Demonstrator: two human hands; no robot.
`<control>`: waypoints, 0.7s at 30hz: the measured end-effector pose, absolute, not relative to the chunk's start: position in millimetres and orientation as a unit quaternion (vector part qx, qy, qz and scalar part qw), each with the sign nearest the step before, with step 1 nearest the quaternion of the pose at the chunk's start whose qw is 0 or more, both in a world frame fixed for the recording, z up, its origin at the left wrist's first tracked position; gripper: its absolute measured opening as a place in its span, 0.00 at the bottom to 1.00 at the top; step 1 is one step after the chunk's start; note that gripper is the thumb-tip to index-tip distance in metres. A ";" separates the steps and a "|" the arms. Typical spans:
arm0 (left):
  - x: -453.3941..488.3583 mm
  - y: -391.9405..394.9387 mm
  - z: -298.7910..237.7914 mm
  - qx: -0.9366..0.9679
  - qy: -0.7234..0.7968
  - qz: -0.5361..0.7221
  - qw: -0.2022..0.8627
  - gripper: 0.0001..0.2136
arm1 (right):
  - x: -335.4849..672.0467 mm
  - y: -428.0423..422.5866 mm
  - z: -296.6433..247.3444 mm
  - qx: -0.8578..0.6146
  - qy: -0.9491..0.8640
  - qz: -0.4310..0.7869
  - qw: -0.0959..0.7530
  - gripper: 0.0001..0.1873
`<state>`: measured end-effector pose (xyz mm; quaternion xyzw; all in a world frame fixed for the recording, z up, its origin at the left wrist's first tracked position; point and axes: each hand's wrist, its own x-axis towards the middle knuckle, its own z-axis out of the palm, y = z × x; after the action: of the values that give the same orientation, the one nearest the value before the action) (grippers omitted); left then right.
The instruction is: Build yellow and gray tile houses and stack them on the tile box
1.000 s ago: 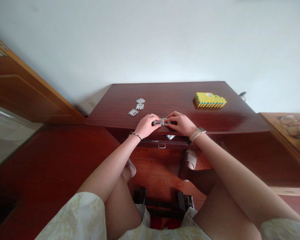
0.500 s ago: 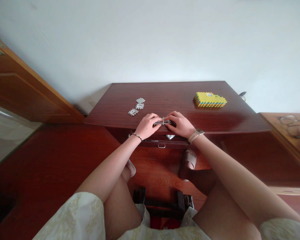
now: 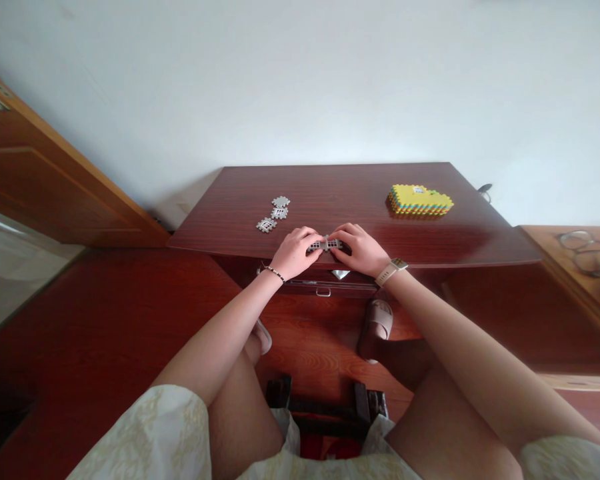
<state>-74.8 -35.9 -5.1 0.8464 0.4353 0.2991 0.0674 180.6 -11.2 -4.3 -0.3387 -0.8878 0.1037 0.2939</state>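
Observation:
Near the front edge of the table, my left hand point(image 3: 296, 253) and my right hand point(image 3: 359, 248) meet over small grey foam puzzle pieces point(image 3: 326, 244) with notched edges and white window-like grids. Fingers and thumb of my left hand close on the left part, while those of my right hand close on the right part. A short upright grey piece stands between the two gridded parts. My fingers hide some of the edges. Left of my hands lie three loose grey pieces: a plain one point(image 3: 281, 201), a gridded one point(image 3: 279, 213) and another gridded one point(image 3: 267, 225).
A stack of yellow foam pieces point(image 3: 420, 199) with coloured edges sits at the table's right. The dark red table point(image 3: 340, 193) backs onto a white wall. Below its front edge is a drawer with a metal handle point(image 3: 323, 292). A wooden surface with cables point(image 3: 587, 252) stands at right.
Both hands stay in nearly the same place on the grey pieces. The right-hand gridded part appears slightly tilted compared with before.

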 end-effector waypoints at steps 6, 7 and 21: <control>-76.6 -33.7 -5.8 0.853 0.421 0.302 0.069 0.10 | 181.2 -9.9 -6.3 -0.341 -0.887 0.103 0.295 0.14; -77.2 -33.5 -5.4 0.854 0.419 0.302 0.068 0.10 | 181.2 -9.4 -6.9 -0.338 -0.887 0.102 0.299 0.14; -27.2 -61.5 10.0 0.873 0.343 0.344 0.040 0.07 | 175.9 -9.8 -7.3 -0.331 -0.900 0.053 0.280 0.12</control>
<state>-27.2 -61.5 10.0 0.8733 0.3428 0.3437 0.0404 175.9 -9.8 -7.3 -0.3314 -0.8996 0.0529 0.2795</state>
